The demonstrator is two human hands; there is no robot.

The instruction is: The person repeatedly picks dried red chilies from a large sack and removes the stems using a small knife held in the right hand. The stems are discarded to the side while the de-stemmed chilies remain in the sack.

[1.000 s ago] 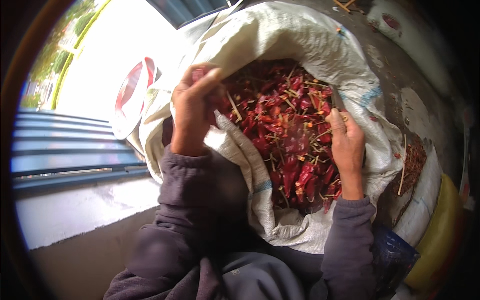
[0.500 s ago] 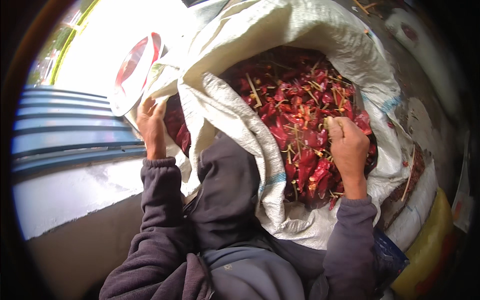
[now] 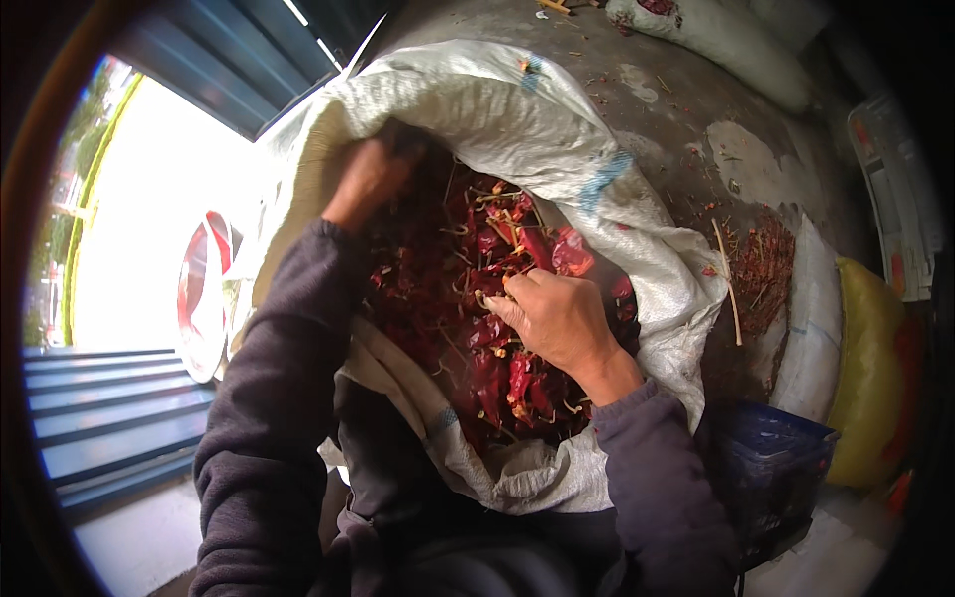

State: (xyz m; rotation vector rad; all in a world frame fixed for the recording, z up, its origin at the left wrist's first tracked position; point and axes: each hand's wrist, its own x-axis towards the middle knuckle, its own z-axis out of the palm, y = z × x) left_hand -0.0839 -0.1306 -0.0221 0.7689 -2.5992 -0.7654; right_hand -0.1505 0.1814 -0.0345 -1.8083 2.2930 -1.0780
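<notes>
A large white woven sack [image 3: 587,124] with blue stripes stands open in front of me, its rim rolled down. Wrinkled dark-red dried chillies [image 3: 522,383], many with pale stems, fill it. My right hand [image 3: 562,323] is over the middle of the heap, thumb and fingers drawn together. Whatever it pinches is too small to name; chilli bits and stems lie right by the fingertips. Inside the sack's far left side is my left hand [image 3: 370,181], smeared by motion, its fingers lost in shadow.
A dark blue crate [image 3: 771,438] stands at my right. Past it lie a yellow sack [image 3: 865,373], a white sack [image 3: 811,328] and a pile of reddish scraps [image 3: 756,264]. At left, a red-and-white round container [image 3: 204,298] sits beside blue corrugated metal [image 3: 119,418].
My left hand has moved from the sack's outer left edge into its far left side. My right hand is still closed over the chillies. The view has shifted, showing more floor at right.
</notes>
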